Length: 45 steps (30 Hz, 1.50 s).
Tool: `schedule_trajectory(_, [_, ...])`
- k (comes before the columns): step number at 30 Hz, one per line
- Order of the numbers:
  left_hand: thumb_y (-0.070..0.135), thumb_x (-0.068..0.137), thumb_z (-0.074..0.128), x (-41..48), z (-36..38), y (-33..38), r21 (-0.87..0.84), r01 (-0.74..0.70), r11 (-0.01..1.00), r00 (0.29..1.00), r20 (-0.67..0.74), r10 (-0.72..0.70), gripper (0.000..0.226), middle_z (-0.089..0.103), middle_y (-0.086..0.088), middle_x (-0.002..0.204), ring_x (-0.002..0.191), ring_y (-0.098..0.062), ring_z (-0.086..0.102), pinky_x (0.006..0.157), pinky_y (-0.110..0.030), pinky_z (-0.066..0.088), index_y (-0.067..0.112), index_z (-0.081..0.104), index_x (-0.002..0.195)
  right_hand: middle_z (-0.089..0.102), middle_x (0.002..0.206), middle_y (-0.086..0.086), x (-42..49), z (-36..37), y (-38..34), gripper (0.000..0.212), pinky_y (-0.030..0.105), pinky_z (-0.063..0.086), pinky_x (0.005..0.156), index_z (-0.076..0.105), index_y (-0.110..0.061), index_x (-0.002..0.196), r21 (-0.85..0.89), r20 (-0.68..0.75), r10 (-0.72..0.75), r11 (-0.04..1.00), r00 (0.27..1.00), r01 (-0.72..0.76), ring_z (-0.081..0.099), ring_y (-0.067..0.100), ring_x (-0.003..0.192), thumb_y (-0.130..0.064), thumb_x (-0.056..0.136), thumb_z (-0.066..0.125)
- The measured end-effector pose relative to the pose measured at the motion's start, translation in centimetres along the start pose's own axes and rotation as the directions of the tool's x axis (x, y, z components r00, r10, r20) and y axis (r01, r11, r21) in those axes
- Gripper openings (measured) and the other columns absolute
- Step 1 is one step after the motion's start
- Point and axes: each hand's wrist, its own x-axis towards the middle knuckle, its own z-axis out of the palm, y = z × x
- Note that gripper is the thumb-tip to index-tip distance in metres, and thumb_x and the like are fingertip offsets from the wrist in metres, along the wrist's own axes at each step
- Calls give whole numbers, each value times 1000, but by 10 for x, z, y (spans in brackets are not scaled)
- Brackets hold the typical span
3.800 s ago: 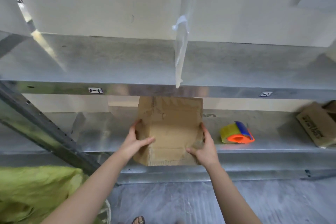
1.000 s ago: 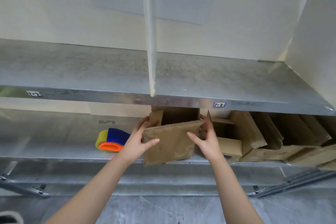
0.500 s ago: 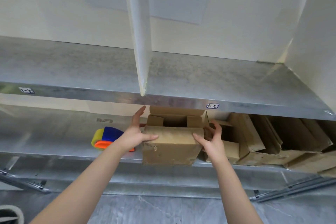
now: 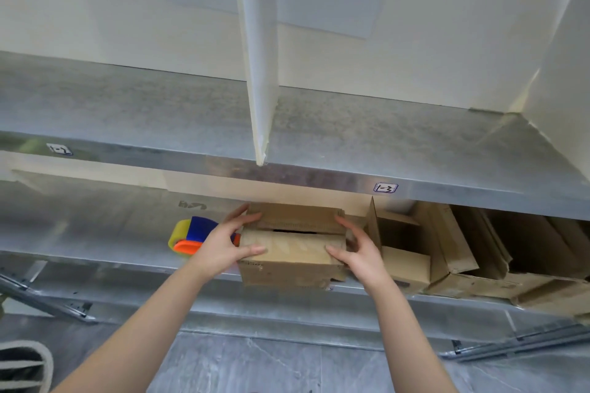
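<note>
Item: cardboard box (image 4: 292, 252), brown, one.
Position: stood at the front edge of the lower shelf (image 4: 95, 233), directly between the two sets of fingers. Its two top flaps were folded down, with a narrow dark slit between them.
Left hand (image 4: 223, 244): fingers spread wide and nearly straight. The thumb lay across the near flap and the fingertips reached the far flap's left corner. It pressed the box and was not curled round it.
Right hand (image 4: 359, 254): fingers likewise spread and fairly straight, with the thumb on the near flap's right end and the fingertips up by the far flap's right corner.
Tape dispenser (image 4: 188, 234): yellow, blue and orange, just outside the left fingers and partly hidden behind that hand.
Open carton (image 4: 405, 255): just outside the right fingers.
Flattened cartons (image 4: 472, 242): beyond the open carton, well apart from the right fingers.
Upper shelf (image 4: 127, 124): above both sets of fingertips. It carried a white divider (image 4: 258, 73). A label (image 4: 385, 187) marked 1-3 was on its front edge, above the right fingers and farther out.
</note>
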Motion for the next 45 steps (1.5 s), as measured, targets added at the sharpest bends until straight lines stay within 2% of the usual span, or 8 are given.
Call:
schedule_trajectory(3, [42, 73, 80, -7, 13, -8, 17, -3, 1000, 1000, 25, 2, 67, 16, 22, 151, 141, -1, 19, 115, -28, 25, 51, 45, 130, 43, 141, -17, -3, 5, 7, 61, 38, 31, 115, 45, -46, 135, -23, -28, 26, 999, 999, -27, 33, 5, 131, -25, 85, 74])
schedule_trajectory(6, [69, 57, 75, -13, 24, -12, 39, 33, 999, 987, 158, -38, 87, 6, 17, 154, 142, -1, 9, 117, -28, 19, 56, 34, 133, 43, 148, -11, -4, 3, 18, 61, 37, 31, 116, 44, -47, 135, -29, -10, 85, 996, 996, -86, 35, 14, 139, -24, 86, 72])
schedule_trajectory(11, [43, 71, 80, -13, 34, -20, 64, 31, 997, 998, 47, -34, 84, 8, 18, 155, 140, 2, 12, 117, -28, 19, 41, 35, 141, 45, 147, -9, -2, 7, 20, 50, 31, 32, 112, 46, -46, 135, -19, -17, 80, 997, 997, -80, 37, 16, 139, -28, 92, 65])
schedule_trajectory(17, [41, 76, 78, -4, 32, -22, 100, 60, 993, 996, 54, -65, 75, 8, 15, 158, 144, -7, 15, 117, -31, 22, 41, 37, 139, 46, 146, -9, -1, 10, 17, 53, 34, 32, 112, 48, -41, 138, -18, -23, 105, 994, 994, -105, 38, 15, 137, -38, 89, 67])
schedule_trajectory(27, [33, 86, 69, 13, 30, -14, 234, -1, 972, 1000, 28, -5, 64, 14, 14, 157, 142, -9, 21, 114, -26, 23, 28, 40, 143, 48, 145, -9, 4, 23, 15, 54, 33, 32, 112, 46, -39, 140, -4, -106, 96, 995, 990, -97, 39, 14, 137, -27, 91, 66])
schedule_trajectory(33, [35, 91, 63, -1, 27, -26, 220, -26, 975, 998, 59, 14, 58, 19, 22, 152, 141, 1, 16, 118, -26, 16, 29, 40, 144, 47, 145, -10, -4, 26, 19, 57, 33, 34, 112, 46, -42, 138, -17, -80, 89, 996, 993, -91, 41, 12, 135, -36, 87, 70])
schedule_trajectory(40, [42, 89, 63, -9, 15, -26, 224, -27, 974, 998, 57, 14, 68, 20, 14, 157, 144, -5, 19, 119, -30, 20, 35, 30, 148, 44, 149, -6, -3, 31, 14, 57, 35, 32, 112, 43, -41, 141, -28, -82, 78, 996, 994, -80, 38, 16, 139, -32, 90, 67])
schedule_trajectory(45, [67, 77, 53, -18, -28, -40, 466, -13, 885, 1000, 25, 1, 81, 28, 6, 155, 142, -15, 25, 115, -30, 21, 32, 33, 147, 31, 155, -3, -4, 36, 12, 57, 32, 24, 112, 41, -42, 143, -123, -111, 20, 992, 994, -34, 30, 18, 143, -31, 93, 63])
